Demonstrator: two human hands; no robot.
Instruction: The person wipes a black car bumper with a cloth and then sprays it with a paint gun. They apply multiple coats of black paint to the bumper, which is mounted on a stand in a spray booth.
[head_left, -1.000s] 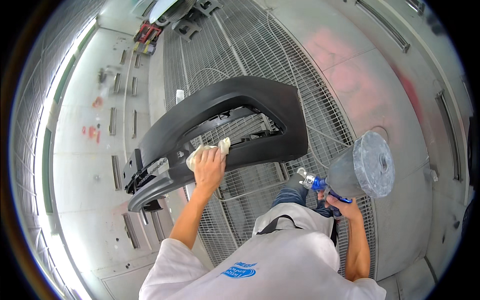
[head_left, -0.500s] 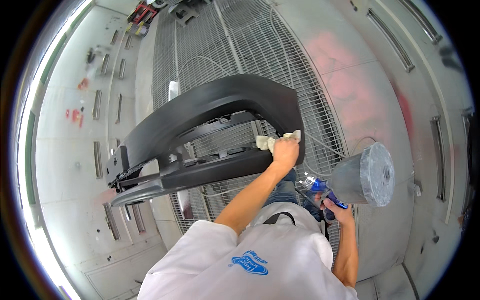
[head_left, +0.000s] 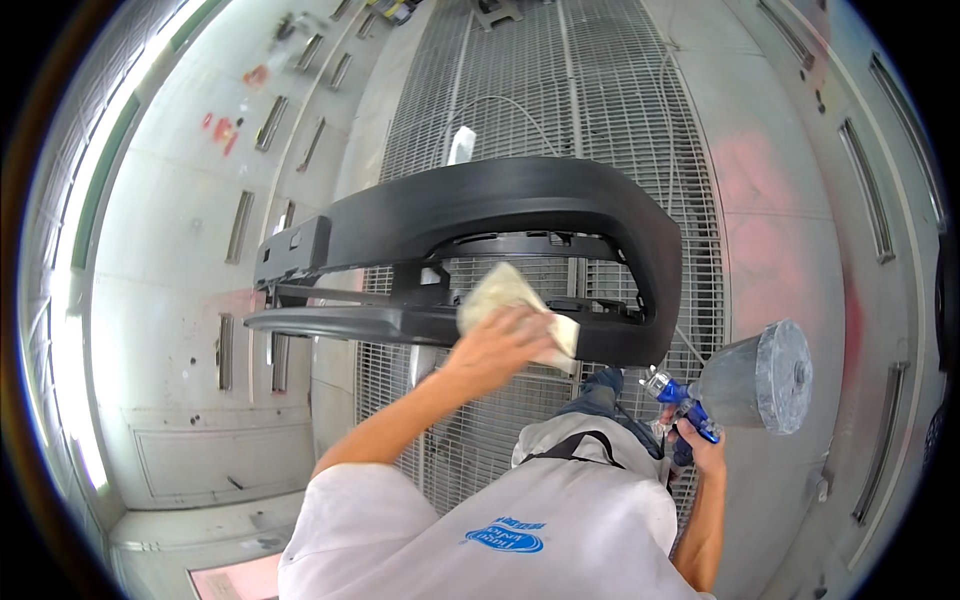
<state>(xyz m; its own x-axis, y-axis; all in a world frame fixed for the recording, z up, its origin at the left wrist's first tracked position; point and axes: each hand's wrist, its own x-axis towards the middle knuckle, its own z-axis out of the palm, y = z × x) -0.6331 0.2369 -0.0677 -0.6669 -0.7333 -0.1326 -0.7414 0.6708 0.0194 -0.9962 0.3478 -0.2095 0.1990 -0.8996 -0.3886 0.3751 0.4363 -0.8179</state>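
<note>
A dark grey car bumper cover [head_left: 500, 190] lies across the middle of the view, with a large opening on its right half. My left hand [head_left: 497, 345] grips a cream-coloured cloth [head_left: 498, 285] over the near lower edge of the bumper; the hand is slightly blurred, and whether the cloth touches the surface is hard to tell. At the right, my right hand [head_left: 705, 447] is wrapped round the handle of a blue spray gun [head_left: 686, 407]. A large greyish cup [head_left: 735, 385] with a covered end is attached to the gun, beside the bumper's right end.
Metal floor grating [head_left: 510, 90] runs beneath the bumper, with a thin hose lying on it. Pale walls with slotted handles stand left and right, marked with red overspray [head_left: 755, 185]. A grey stand [head_left: 495, 12] sits at the far end.
My left hand has carried the cloth leftward from the bumper's right end to the middle of its lower edge. My view has shifted too. The right hand keeps hold of the spray gun.
</note>
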